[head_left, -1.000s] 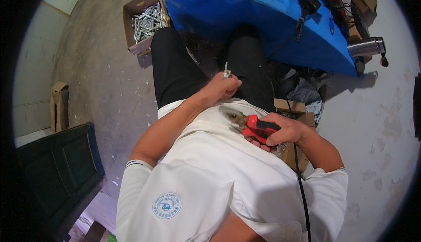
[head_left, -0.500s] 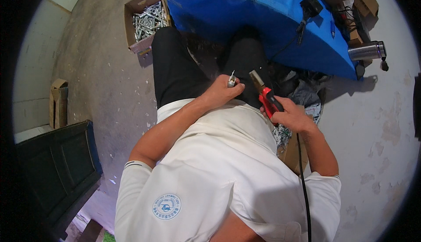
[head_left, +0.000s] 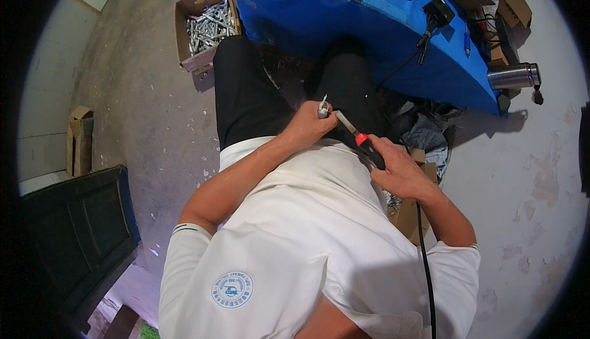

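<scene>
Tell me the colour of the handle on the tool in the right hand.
Black with a red collar near the blade, on the tool in the right hand; head view.

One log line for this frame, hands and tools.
left hand: pinching small metal part | right hand: gripping red-collared black-handled tool | tip: at part

A white short-sleeved shirt [head_left: 295, 240] is worn, with a thin dark stripe near the hem of each sleeve and a round blue emblem [head_left: 231, 290] printed on the chest. Black trousers [head_left: 246, 93] are worn below it, covering both legs. Both forearms are bare from the sleeves down, and no gloves, watch or rings are seen on the left hand [head_left: 310, 124] or the right hand [head_left: 399, 170].
</scene>
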### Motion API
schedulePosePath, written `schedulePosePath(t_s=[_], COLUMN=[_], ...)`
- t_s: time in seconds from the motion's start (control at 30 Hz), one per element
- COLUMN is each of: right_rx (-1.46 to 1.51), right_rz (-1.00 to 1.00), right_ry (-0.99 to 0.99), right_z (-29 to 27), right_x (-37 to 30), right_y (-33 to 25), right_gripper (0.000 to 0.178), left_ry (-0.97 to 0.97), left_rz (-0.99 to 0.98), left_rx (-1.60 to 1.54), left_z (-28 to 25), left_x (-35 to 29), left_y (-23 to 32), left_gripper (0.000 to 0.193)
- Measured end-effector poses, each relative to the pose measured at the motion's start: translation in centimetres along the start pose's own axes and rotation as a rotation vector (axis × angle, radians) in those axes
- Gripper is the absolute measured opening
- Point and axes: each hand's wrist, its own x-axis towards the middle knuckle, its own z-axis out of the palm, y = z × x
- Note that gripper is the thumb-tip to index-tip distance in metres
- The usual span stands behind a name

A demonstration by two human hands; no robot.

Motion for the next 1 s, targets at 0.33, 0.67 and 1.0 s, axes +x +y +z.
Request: schedulePosePath(t_s=[0.33, 0.67, 1.0], right_rx=[-0.062, -0.290, -0.331], right_rz=[0.030, -0.049, -0.046], right_ry=[-0.023, 0.125, 0.136], right_z=[-0.1, 0.7, 0.7], right_x=[0.4, 0.4, 0.8], right_y=[-0.8, -1.1, -1.0], right_gripper=[0.067, 0.069, 0.069], left_ry=[0.030, 0.004, -0.019], left_rz=[0.018, 0.012, 0.042], left_rx=[0.047, 0.066, 0.021], left_z=[0.2, 0.2, 0.3], left_x=[0.2, -0.2, 0.0], left_y=[-0.3, 1.0, 0.2], left_gripper=[0.023, 0.019, 0.017])
